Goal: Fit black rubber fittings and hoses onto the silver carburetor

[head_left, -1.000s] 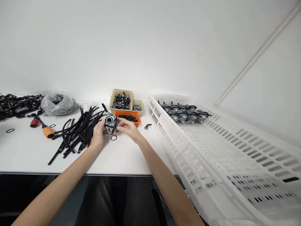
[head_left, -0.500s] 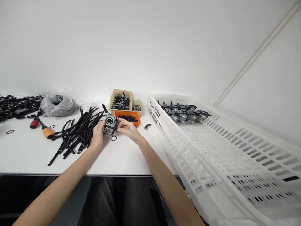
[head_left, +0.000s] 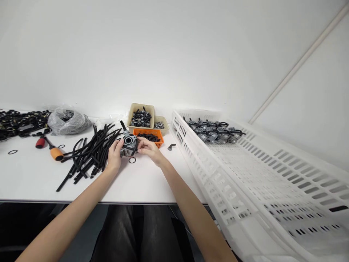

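A metal carburetor [head_left: 129, 141] with a round bore and a black stem on top stands tilted just above or on the white table. My left hand [head_left: 115, 153] is closed around its left side. On its right side, my right hand [head_left: 148, 148] pinches at the black hose [head_left: 135, 146] that curves down the body; the fingertips are partly hidden. Directly below the carburetor lies a black O-ring [head_left: 132, 160]. A heap of black rubber hoses [head_left: 94, 153] spreads beside my left hand. Behind my right hand is an orange basket [head_left: 160, 144] of small black parts.
To the right stands a long white plastic crate [head_left: 207, 160] with several carburetors [head_left: 214, 131] at its far end. Tan bins [head_left: 131, 109] hold metal parts. A small lever [head_left: 171, 146], an orange-handled screwdriver [head_left: 56, 154], a red-handled one [head_left: 40, 142] and a plastic bag [head_left: 69, 123] lie about.
Almost nothing differs. The view has shifted very slightly, and both hands keep the same hold on the carburetor.
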